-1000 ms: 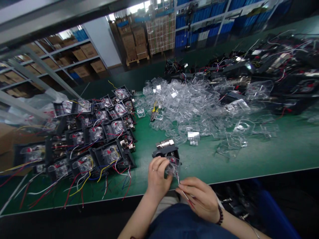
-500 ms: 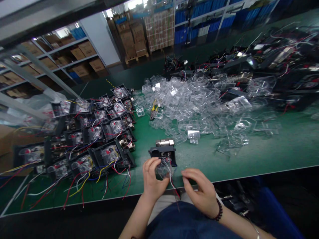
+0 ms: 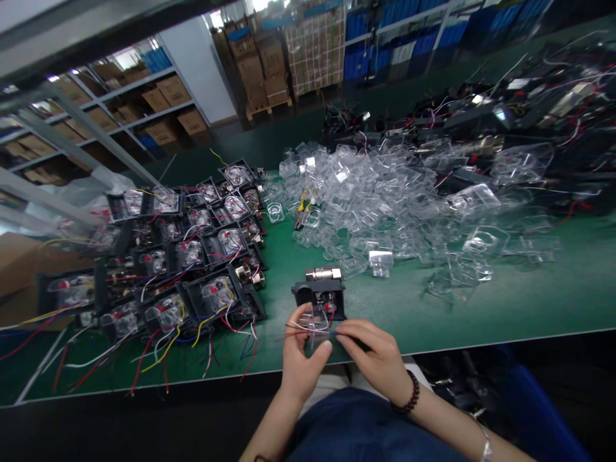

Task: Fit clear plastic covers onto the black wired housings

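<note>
A dark grey housing [image 3: 304, 296] lies on the green bench just in front of me, a shiny metal fitting [image 3: 323, 274] at its far side. My left hand [image 3: 301, 369] is closed on a clear plastic cover [image 3: 315, 319] at the near edge of the housing. Red and white wires [image 3: 299, 330] cross the cover and stick out to the left past my left fingers. Thumb and forefinger of my right hand [image 3: 378, 356] pinch thin wires, one of them blue, to the right of the cover.
Rows of dark housings [image 3: 190, 256] with trailing wires fill the left of the green bench [image 3: 269, 346]. Clear covers [image 3: 356, 192] are heaped beyond, with yellow-handled pliers [image 3: 301, 208] beside them. More dark wired parts [image 3: 520, 122] are piled at the far right.
My right hand has moved left to the cover and closed on the wires. The wires hung toward me before; now they lie sideways across the cover. The cover is turned more edge-on.
</note>
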`<state>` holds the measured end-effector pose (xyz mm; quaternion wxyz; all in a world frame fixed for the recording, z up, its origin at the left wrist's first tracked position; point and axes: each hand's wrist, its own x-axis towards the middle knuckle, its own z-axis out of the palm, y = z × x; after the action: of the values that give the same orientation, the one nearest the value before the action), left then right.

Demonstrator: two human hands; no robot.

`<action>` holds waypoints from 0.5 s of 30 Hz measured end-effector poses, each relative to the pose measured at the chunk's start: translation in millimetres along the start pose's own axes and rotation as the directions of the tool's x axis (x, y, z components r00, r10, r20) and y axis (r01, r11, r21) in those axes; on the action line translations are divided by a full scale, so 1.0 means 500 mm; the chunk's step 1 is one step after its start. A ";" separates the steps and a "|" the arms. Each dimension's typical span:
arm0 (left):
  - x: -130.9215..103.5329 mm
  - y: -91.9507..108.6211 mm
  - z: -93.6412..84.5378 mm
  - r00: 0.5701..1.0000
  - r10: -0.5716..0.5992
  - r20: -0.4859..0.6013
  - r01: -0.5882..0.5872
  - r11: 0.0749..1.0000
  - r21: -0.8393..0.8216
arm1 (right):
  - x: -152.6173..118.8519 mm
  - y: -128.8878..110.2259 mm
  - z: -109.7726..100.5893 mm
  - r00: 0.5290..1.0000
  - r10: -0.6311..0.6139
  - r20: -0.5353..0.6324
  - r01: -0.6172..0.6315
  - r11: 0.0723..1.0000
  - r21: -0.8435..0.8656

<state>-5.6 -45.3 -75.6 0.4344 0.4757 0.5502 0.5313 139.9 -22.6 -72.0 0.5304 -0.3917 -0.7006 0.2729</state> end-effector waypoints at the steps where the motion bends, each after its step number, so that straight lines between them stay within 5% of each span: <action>1: 0.001 0.001 -0.001 1.000 0.006 0.013 -0.006 1.000 -0.003 | 0.002 -0.003 -0.001 1.000 0.004 0.007 -0.004 1.000 0.011; 15: 0.006 0.010 0.000 0.994 -0.092 0.052 0.099 0.985 -0.142 | 0.021 -0.018 0.025 0.999 0.021 0.048 -0.022 1.000 0.015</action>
<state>-6.1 -42.2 -70.6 0.5052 0.4280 0.5225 0.5373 124.2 -18.2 -62.9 0.5135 -0.3883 -0.7067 0.2934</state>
